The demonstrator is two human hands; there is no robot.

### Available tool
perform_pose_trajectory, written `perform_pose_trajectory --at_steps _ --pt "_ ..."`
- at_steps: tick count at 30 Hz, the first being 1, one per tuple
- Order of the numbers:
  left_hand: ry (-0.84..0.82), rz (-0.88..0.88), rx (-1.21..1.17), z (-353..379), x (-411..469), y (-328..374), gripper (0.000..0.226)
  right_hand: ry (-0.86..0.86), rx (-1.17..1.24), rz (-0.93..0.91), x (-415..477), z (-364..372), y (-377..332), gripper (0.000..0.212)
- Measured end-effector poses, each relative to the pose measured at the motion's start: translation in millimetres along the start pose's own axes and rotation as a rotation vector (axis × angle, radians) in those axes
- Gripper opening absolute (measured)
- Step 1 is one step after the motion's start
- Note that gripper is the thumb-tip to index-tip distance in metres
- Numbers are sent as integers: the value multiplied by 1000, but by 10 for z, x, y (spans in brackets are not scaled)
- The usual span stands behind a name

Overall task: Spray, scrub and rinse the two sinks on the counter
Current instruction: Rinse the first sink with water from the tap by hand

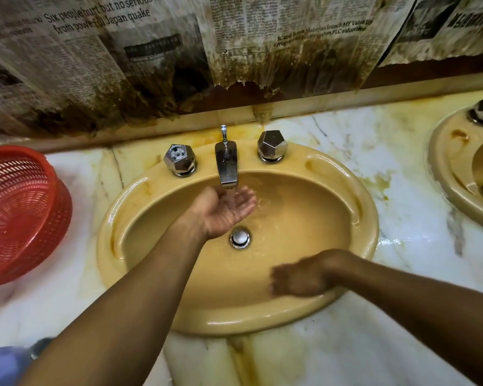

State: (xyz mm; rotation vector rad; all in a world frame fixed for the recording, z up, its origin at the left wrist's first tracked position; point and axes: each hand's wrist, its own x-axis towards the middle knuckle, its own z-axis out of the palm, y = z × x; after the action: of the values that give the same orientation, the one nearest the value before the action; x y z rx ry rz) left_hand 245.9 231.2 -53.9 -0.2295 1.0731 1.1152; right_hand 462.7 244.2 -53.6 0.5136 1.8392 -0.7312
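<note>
A yellow oval sink (304,310) fills the middle of the view, wet, with a chrome drain plug (239,238) at its bottom. Water runs from the chrome spout (227,165), which stands between two faceted chrome tap knobs (179,160) (271,146). My left hand (223,210) is cupped palm-up under the stream and holds nothing. Blurred, my right hand (299,277) presses on the near right wall of the basin, fingers bent; no tool shows in it. Part of a second yellow sink (452,168) appears at the right edge.
A red plastic mesh basket (20,213) lies tilted on the marble counter (402,218) to the left. Stained newspaper (123,65) covers the wall behind. A blue object (0,363) shows at the bottom left corner.
</note>
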Motion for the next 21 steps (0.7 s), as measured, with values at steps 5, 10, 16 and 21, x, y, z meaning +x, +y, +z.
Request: perform_pose_trajectory --at_steps 5,10,16,21 --pt "-294 -234 284 242 -212 -492 44 501 -758 433 116 -123 733 75" --pt "54 54 468 101 -274 -597 35 93 -172 -66 433 71 220 70" --pt "244 184 269 -263 -230 -319 35 360 -506 252 373 -55 587 79" --pt "204 125 100 -186 -142 -256 42 42 -172 -57 346 23 236 68"
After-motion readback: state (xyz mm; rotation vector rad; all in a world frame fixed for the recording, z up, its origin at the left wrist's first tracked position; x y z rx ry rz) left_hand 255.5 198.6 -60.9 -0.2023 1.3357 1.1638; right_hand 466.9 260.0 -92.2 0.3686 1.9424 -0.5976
